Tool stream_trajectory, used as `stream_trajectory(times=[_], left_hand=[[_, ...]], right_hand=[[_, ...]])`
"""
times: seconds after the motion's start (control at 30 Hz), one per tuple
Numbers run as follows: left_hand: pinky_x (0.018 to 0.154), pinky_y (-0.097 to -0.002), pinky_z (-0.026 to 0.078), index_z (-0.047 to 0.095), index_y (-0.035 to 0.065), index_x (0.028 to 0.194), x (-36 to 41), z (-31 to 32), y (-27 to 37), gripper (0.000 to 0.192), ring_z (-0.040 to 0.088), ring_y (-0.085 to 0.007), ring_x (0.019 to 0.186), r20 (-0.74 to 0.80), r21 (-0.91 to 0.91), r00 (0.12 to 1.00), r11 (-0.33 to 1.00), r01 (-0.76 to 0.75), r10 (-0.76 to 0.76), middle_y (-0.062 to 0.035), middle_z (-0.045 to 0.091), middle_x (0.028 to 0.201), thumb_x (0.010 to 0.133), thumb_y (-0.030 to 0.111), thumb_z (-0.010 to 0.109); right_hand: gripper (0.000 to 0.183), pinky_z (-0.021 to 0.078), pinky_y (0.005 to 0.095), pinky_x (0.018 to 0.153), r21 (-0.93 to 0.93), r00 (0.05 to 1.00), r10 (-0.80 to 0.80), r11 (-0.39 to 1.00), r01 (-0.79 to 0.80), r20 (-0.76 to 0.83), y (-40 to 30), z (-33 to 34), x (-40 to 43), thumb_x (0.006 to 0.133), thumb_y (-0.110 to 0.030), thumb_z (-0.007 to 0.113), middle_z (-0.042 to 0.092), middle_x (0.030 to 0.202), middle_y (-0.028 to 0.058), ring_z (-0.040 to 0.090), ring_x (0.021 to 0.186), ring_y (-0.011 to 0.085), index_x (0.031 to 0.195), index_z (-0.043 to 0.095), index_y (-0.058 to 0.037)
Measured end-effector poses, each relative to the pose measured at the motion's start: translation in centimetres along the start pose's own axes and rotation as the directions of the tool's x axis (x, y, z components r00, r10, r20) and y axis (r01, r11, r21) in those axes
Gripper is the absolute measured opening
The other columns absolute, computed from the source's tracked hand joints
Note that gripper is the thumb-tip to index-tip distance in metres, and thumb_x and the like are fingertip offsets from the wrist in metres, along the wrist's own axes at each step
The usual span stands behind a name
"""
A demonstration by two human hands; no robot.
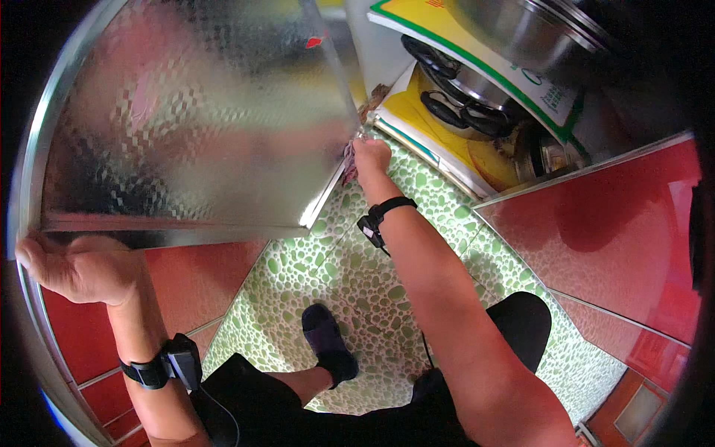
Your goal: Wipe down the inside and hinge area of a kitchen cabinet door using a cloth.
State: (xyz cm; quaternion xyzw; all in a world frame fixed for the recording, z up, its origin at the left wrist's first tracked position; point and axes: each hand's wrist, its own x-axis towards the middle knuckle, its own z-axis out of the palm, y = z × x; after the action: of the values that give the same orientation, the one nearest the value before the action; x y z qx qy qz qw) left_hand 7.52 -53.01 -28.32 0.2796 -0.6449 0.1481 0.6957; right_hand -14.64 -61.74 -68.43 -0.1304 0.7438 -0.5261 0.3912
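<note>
A cabinet door with a textured, cloudy panel (223, 128) and a shiny metal frame stands swung out at the left. My left hand (84, 268) grips the frame at its near left corner, fingers hidden behind it. Further off, my right hand (373, 156) holds a crumpled dark cloth (349, 166) against the door's edge by the cabinet opening. Most of the cloth is hidden behind my fist and the frame. A small red mark (314, 42) shows near the panel's far edge.
Inside the cabinet, steel pots (480, 86) with black handles sit on yellow sheeting (419, 106), below a shelf with a green-edged printed cover (475, 50). Glossy red cabinet fronts (609, 240) flank the pebble-patterned floor (363, 279). A thin cable hangs from my left wrist's device (183, 362).
</note>
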Motion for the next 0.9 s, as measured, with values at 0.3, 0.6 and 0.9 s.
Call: stream_trajectory(times=[0.3,0.6,0.9], left_hand=[[0.11,-0.0368,0.031,0.057,0.0019,0.123,0.2,0.3,-0.9,0.036,0.049,-0.021,0.121,-0.048,-0.14,0.994,0.986,0.093,-0.1,-0.0123,0.057,0.128,0.103,0.029,0.042],[0.11,-0.0364,0.032,0.058,0.0014,0.123,0.0,1.2,-1.0,0.036,0.051,-0.0217,0.12,-0.07,-0.196,0.991,0.976,0.096,-0.111,-0.0131,0.058,0.127,0.103,0.028,0.043],[0.11,-0.0364,0.033,0.06,0.0028,0.116,0.3,0.2,-1.0,0.036,0.052,-0.0201,0.119,-0.067,-0.22,0.982,0.963,0.156,-0.174,-0.0104,0.059,0.123,0.102,0.033,0.048]], right_hand=[[0.021,0.0522,0.042,0.076,-0.068,0.979,-0.199,0.978,0.195,-0.045,2.4,-0.4,-3.8,0.07,-0.021,0.072,0.069,0.081,0.0175,0.067,0.081,0.0333,0.078,0.067,-0.0024],[0.015,0.0519,0.04,0.06,0.203,0.984,-0.173,0.963,0.177,-0.037,1.2,-1.8,3.4,0.073,-0.013,0.069,0.067,0.069,0.0158,0.065,0.06,0.0276,0.071,0.064,0.0004],[0.019,0.0536,0.0444,0.069,-0.054,0.99,-0.139,0.989,0.14,0.024,2.7,-1.3,-5.3,0.072,-0.023,0.068,0.067,0.072,0.0196,0.066,0.069,0.0363,0.073,0.069,-0.0033]])
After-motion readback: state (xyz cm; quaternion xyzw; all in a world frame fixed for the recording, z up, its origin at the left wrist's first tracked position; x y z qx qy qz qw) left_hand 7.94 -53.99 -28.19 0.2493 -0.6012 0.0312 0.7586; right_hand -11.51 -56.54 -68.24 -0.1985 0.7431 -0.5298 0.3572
